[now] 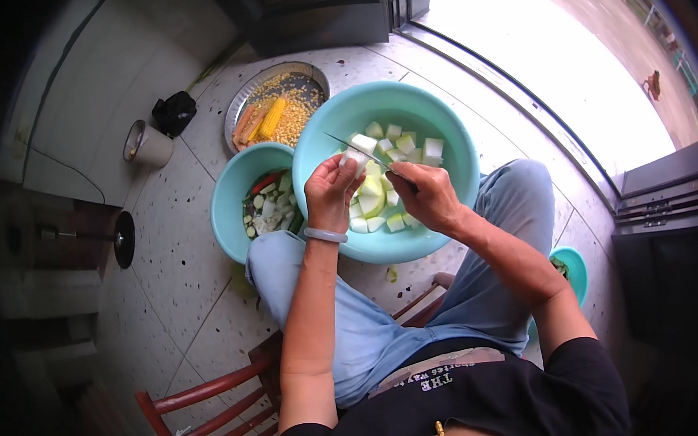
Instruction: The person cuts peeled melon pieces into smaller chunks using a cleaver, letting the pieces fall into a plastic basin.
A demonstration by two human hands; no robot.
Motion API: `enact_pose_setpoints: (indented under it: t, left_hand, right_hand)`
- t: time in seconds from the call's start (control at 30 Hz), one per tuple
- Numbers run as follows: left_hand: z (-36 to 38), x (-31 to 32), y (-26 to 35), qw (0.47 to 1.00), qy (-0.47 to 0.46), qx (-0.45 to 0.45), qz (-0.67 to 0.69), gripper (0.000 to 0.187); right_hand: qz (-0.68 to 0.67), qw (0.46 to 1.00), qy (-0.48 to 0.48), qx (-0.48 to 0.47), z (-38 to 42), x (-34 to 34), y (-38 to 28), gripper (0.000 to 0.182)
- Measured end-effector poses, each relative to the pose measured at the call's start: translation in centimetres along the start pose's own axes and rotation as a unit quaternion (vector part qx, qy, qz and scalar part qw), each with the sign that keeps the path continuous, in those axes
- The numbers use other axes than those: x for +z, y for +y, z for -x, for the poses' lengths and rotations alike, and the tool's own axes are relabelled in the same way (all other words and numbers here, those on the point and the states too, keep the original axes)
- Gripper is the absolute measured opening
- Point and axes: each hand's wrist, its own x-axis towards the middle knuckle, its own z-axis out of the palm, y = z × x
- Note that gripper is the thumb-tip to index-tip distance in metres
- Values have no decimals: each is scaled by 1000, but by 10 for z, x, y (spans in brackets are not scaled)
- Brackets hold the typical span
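Observation:
Above a large turquoise basin [460,133], my left hand [336,189] holds a pale white vegetable piece [354,159] between thumb and fingers. My right hand [428,196] is closed on the dark handle of a knife [371,154], whose thin blade points up and to the left, across the vegetable piece. Cut chunks [371,195], white with light green sides, lie in the basin below both hands. How deep the blade sits in the held piece cannot be made out.
Left of the large basin is a smaller turquoise basin [229,210] with chopped vegetables and something red. Behind it stands a metal tray [322,76] with corn. A beige bin [153,147], a black bag [175,113] and a red wooden chair [208,389] are at the left. Another small basin [577,273] is at right.

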Motion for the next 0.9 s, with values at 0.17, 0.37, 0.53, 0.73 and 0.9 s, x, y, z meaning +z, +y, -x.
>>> enact_pose_setpoints:
  t: [0.17,0.37,0.53,0.73,0.9]
  left_hand:
    - [-2,4,-5,999,-33,-28,31,34]
    - [-3,4,-10,1000,-18,5,18,34]
    - [-2,2,-10,999,-12,-5,31,35]
    - [0,4,-5,999,-26,19,29,31]
    - [-1,0,-7,1000,-5,23,-6,31]
  right_hand:
    - [0,1000,5,-16,3,-4,3,11]
    - [29,999,-16,-10,4,-2,2,13]
    - [40,999,-15,-7,5,3,4,11]
    - [46,998,-36,6,5,3,11,7]
    - [59,995,-61,48,4,5,21,11]
